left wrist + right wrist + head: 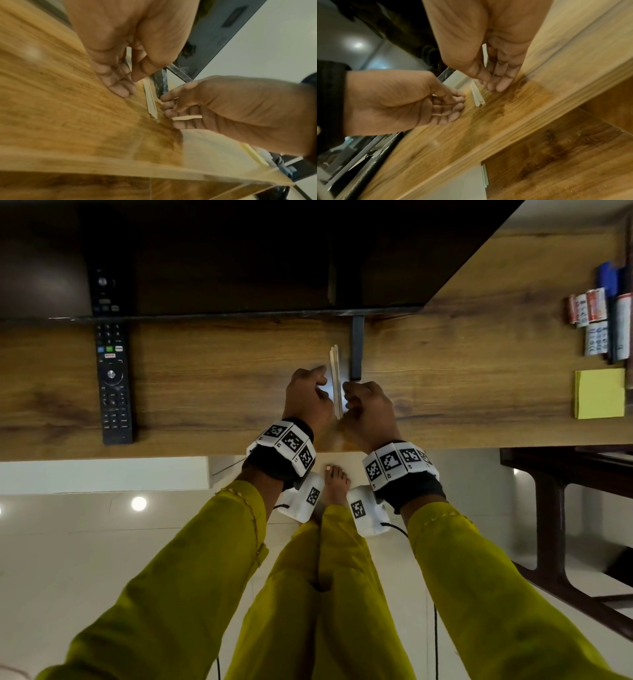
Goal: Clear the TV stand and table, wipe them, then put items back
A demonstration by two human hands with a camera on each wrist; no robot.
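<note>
A small bundle of pale wooden sticks [335, 371] lies on the wooden TV stand top [212, 392], just in front of the TV's black foot [356, 350]. My left hand [310, 393] sits at the left of the bundle with loosely curled fingers [120, 88] resting on the wood and its thumb by the sticks' [150, 100] far end. My right hand [364, 407] flanks the bundle on the right. It holds one loose stick [187, 117] between its thumb and fingers [498, 75]. The bundle [476, 96] lies between both hands.
A black remote [113, 381] lies on the stand at the left, partly under the TV [222, 254]. Batteries and small packs [596, 320] and a yellow sticky-note pad [599, 393] sit at the right. A dark wooden table [555, 508] stands to the right on the floor.
</note>
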